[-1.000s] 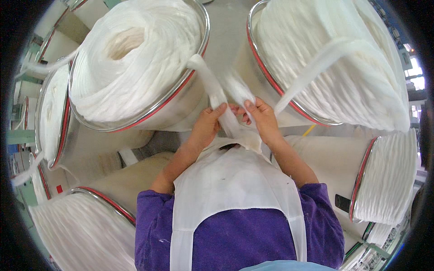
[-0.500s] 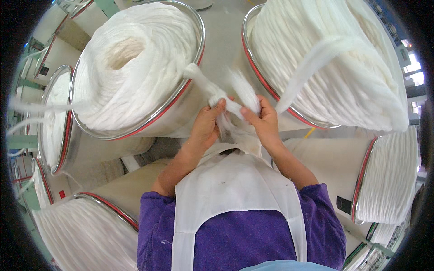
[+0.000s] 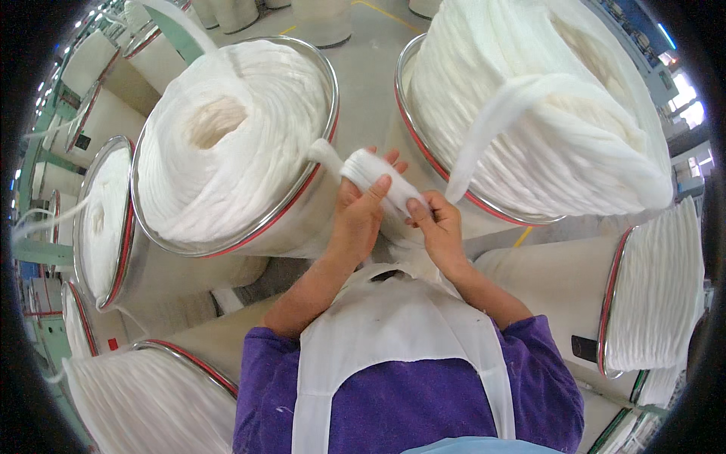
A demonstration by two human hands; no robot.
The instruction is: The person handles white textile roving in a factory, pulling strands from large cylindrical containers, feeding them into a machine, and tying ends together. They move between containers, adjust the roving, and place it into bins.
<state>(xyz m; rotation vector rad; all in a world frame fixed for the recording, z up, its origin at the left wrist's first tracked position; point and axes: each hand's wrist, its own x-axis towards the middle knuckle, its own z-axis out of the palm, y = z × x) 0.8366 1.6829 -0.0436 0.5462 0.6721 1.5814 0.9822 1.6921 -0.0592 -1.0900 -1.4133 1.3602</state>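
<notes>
My left hand [image 3: 361, 210] wraps around a thick white fibre strand [image 3: 369, 168] that runs out of the coil in the large can on the left [image 3: 227, 144]. Beside it, my right hand [image 3: 437, 227] pinches the same bundle where a second white strand [image 3: 491, 125] comes down from the heaped can on the right [image 3: 544, 113]. Both hands meet in the gap between the two cans, just above my white apron [image 3: 393, 333]. The strand ends overlap inside my fingers, so the join itself is hidden.
More tall cans of coiled white fibre stand around me: at the left [image 3: 102, 212], lower left [image 3: 144, 401] and right [image 3: 650, 287]. A grey floor with a yellow line [image 3: 378, 11] lies beyond. Thin strands rise from the left cans.
Both hands have risen a little and turned; my left hand now closes over the strand from the left can, with the fibre bunched above its fingers.
</notes>
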